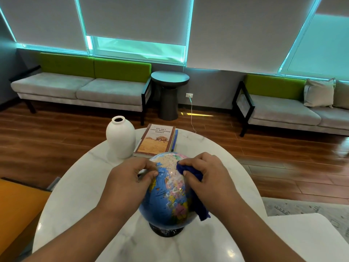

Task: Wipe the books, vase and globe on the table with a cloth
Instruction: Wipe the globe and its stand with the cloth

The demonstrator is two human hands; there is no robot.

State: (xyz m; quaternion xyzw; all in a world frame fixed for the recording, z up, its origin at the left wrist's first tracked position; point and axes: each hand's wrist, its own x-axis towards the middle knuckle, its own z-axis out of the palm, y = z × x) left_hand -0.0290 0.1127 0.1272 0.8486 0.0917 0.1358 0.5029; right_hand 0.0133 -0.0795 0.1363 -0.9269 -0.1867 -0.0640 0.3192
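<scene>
Head camera: a blue globe (168,197) with pastel countries stands on its dark base, central on the table (85,186). At 9 o'clock the left hand (130,178) clasps it, fingers curled. At 2 o'clock the right hand (205,176) grips a blue cloth (188,170) against it. The books (156,140) and vase (120,138) stand beyond, near 12 o'clock.

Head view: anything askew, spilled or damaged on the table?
Nothing stands out. The white ceramic vase and blue globe stand upright, the stacked books lie flat. Left hand holds the globe; right hand presses a dark-blue cloth to it.
</scene>
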